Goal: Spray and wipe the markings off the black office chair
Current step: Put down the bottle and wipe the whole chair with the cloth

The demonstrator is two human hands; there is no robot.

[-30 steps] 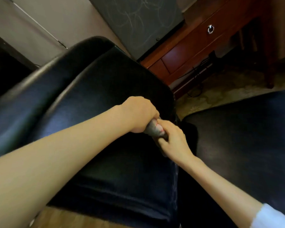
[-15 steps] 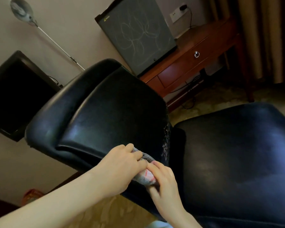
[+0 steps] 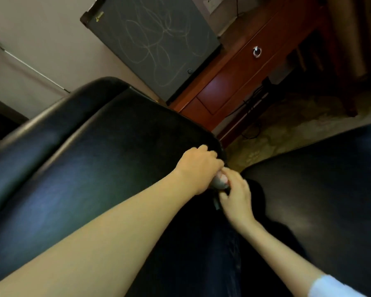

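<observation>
presently a grey cloth (image 3: 221, 182) is held bunched at the 3 o'clock edge of the backrest of the black office chair (image 3: 116, 168), probably so it can be pressed there by both hands. it is wrapped by the curled left grip (image 3: 198, 168) and pinched by the right grip (image 3: 237, 195). at 12 o'clock, the yellow label (image 3: 99, 16) on the scribbled cabinet (image 3: 159, 46) cannot be read.
</observation>
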